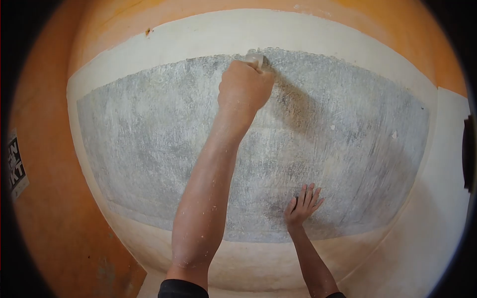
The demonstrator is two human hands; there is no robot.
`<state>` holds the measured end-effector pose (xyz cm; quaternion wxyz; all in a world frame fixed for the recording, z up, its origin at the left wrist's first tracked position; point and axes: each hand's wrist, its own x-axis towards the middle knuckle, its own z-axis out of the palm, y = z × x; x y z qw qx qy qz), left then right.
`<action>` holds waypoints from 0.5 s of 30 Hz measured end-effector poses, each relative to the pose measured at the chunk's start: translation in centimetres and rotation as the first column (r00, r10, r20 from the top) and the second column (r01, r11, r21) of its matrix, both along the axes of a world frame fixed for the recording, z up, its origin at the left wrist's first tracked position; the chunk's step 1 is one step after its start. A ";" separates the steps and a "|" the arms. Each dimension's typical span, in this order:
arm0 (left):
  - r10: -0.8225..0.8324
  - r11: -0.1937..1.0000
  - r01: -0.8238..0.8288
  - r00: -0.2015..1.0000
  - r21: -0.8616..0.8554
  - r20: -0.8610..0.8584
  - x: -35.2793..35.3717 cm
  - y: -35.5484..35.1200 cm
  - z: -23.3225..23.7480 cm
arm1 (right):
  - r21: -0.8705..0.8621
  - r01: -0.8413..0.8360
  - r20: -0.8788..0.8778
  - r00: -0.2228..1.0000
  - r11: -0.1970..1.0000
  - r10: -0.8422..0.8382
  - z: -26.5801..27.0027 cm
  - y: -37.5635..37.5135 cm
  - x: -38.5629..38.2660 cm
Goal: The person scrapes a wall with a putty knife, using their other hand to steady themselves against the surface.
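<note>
My left hand (246, 85) is raised high, its fingers closed round a scraper (255, 60). Only a pale, flat part of that tool shows above the knuckles; the rest is hidden in the fist. It is at the upper edge of a grey, streaky patch (149, 134) on the wall, where the white layer (198, 35) meets it in a ragged line. Lower down to the right, my right hand (300, 209) lies flat against the grey patch with its fingers spread, holding nothing. White specks dot my left forearm.
Orange paint (44, 114) covers the wall at the left and above the white border. A black and white sign (16, 166) hangs at the far left. At the right stands a white wall section (449, 149), with a dark object (468, 154) at its edge.
</note>
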<state>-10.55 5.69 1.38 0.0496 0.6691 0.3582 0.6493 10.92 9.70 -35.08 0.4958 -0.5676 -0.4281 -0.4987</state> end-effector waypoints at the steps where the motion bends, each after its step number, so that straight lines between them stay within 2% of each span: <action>1: -0.006 1.000 0.005 1.000 -0.024 -0.013 0.0 -0.6 0.3 | 0.001 -0.003 0.005 1.000 1.000 0.003 0.0 0.0 0.1; 3: -0.004 0.998 0.003 1.000 -0.055 -0.021 -0.7 -1.4 0.3 | -0.006 -0.014 0.016 1.000 1.000 0.014 -0.1 0.2 -0.1; 6: -0.090 0.981 0.069 0.990 -0.182 -0.110 -1.8 -2.0 0.2 | 0.010 -0.022 0.000 1.000 1.000 0.022 -0.2 0.2 0.3; 10: -0.002 0.995 0.000 1.000 -0.098 -0.020 -0.5 -1.0 0.1 | -0.009 -0.007 0.036 0.999 1.000 0.007 0.0 0.1 0.0; 12: -0.104 0.984 0.091 0.992 -0.154 -0.078 -1.2 -2.2 0.5 | -0.015 0.028 0.042 0.999 0.999 -0.027 -0.1 -0.4 0.5; 14: -0.089 0.986 0.072 0.990 -0.147 -0.111 -0.7 -2.0 0.7 | 0.007 0.006 0.057 0.998 1.000 -0.006 -0.1 -0.2 0.2; 15: -0.101 0.986 0.092 0.993 -0.137 -0.058 -0.5 -1.6 0.5 | 0.002 0.000 0.055 0.998 1.000 0.000 -0.2 -0.2 0.0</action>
